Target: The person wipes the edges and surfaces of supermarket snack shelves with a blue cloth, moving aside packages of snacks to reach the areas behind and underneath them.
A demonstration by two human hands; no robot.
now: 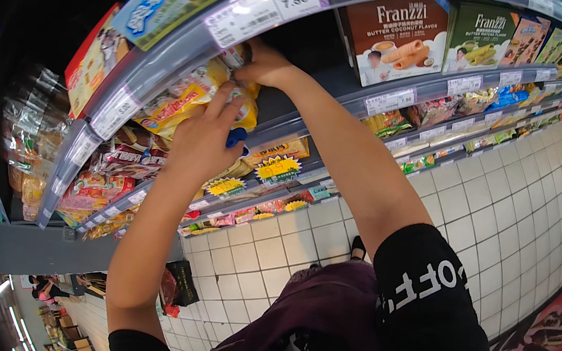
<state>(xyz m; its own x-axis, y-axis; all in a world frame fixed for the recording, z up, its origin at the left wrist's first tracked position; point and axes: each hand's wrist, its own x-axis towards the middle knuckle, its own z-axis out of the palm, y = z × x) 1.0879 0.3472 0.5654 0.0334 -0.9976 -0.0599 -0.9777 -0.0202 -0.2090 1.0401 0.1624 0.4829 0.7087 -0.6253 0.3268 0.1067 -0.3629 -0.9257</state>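
Observation:
Several yellow snack packets (175, 107) stand in a row on the shelf before me. My left hand (205, 140) lies over the front of these packets, fingers spread across the film. A small blue object (236, 138) shows beside its thumb; whether the hand holds it is unclear. Deeper in the shelf, my right hand (264, 67) pinches the top of a packet (234, 57) at the row's right end. Its thumb is in front, and its other fingertips are partly hidden behind the packet and the shelf edge above.
Brown (394, 38) and green Franzzi boxes (480, 39) stand farther right. A price-label rail (266, 9) curves close above my hands. Lower shelves hold bagged snacks (128, 151). White floor tiles (257, 269) lie below, with a red freezer panel (553, 343) at lower right.

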